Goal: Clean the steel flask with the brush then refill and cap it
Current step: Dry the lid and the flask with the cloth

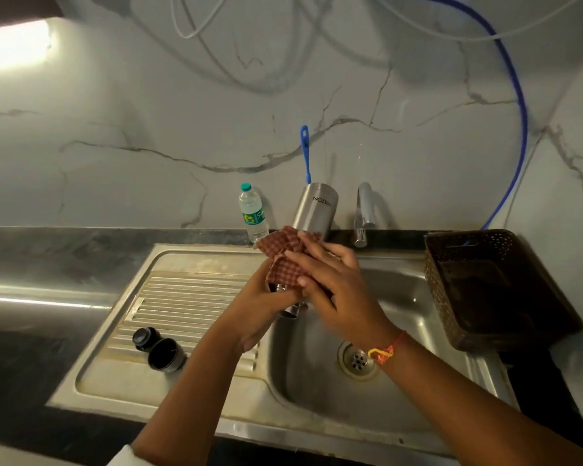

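Hands [330, 287] gripping checked cloth [283, 264], cylindrical steel flask [312, 211]

dim, warm-tinted kitchen view, lit from the upper left

a strip light [14, 45] in the top left corner burns out to white glare and lays a bright streak along the counter [48, 264]. the marble wall [148, 112] fades to grey toward the right, with soft cable shadows across it. the sink [401, 297] gives a dull sheen, and the basket [492, 287] is nearly black. the steel flask [313, 210] catches a pale highlight. the right hand [330, 284] and cloth [283, 260] are slightly motion-blurred. wide-angle distortion bends the counter edge, and the corners go soft.
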Tool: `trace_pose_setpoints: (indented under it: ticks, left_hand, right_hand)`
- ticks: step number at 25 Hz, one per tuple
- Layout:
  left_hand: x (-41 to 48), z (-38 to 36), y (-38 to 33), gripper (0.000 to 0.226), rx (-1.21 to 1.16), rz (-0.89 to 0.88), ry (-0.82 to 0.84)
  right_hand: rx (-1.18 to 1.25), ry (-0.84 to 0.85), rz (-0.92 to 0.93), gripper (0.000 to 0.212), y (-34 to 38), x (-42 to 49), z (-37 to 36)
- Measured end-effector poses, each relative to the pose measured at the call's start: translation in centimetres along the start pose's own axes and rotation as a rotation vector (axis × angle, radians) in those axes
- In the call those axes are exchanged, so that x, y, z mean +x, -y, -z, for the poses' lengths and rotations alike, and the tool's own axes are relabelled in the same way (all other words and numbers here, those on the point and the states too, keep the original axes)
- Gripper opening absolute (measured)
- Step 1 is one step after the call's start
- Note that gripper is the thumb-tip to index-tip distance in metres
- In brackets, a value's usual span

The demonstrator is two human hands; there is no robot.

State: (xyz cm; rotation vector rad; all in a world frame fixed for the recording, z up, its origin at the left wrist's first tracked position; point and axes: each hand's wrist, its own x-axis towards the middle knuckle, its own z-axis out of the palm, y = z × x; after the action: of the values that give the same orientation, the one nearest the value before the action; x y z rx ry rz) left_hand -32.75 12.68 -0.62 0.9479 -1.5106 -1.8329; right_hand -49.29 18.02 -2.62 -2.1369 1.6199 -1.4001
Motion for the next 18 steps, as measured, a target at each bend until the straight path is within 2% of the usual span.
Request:
trace_pose_setpoints:
  ticks: [2,4,7,9,12,14,15,18]
  left_hand:
    - [-0.3,0.9,-0.4,0.06,0.122,0.008,-0.009]
    - [-0.6,2.0,-0.8,0.072,0.251,-0.008,-0.018]
    - [-0.6,4.3,-1.1,0.082,0.363,-0.055,-0.031]
    - [-0.3,5.3,-1.4,0.077,0.369,-0.078,-0.061]
    - [0.0,5.3,-1.7,0.057,0.373,-0.12,-0.12]
    - [-0.2,5.7,-1.6,0.056,0.37,-0.147,-0.16]
    - [-0.5,6.1,-1.6,0.06,0.391,-0.159,-0.176]
    - [-1.4,7.8,-2.3,0.076,0.555,-0.21,-0.198]
  right_hand:
    - [-0.263,0.031,0.093,0.045,-1.3,2.1,-0.4]
    - [-0.378,-0.007,-0.032,0.042,-3.0,5.4,-0.2]
    - [-0.358,-0.078,-0.095,0.036,-5.0,8.3,0.4]
    - [-0.332,-0.045,-0.034,0.037,-3.2,7.7,-1.4]
    - [-0.304,0.021,0.106,0.039,1.7,5.5,-4.8]
    - [-0.35,0.028,0.184,0.038,1.8,6.8,-4.6]
    - [-0.389,0.018,0.187,0.036,1.0,8.0,-3.9]
    - [-0.39,-0.078,0.023,0.033,-1.9,11.4,-1.7]
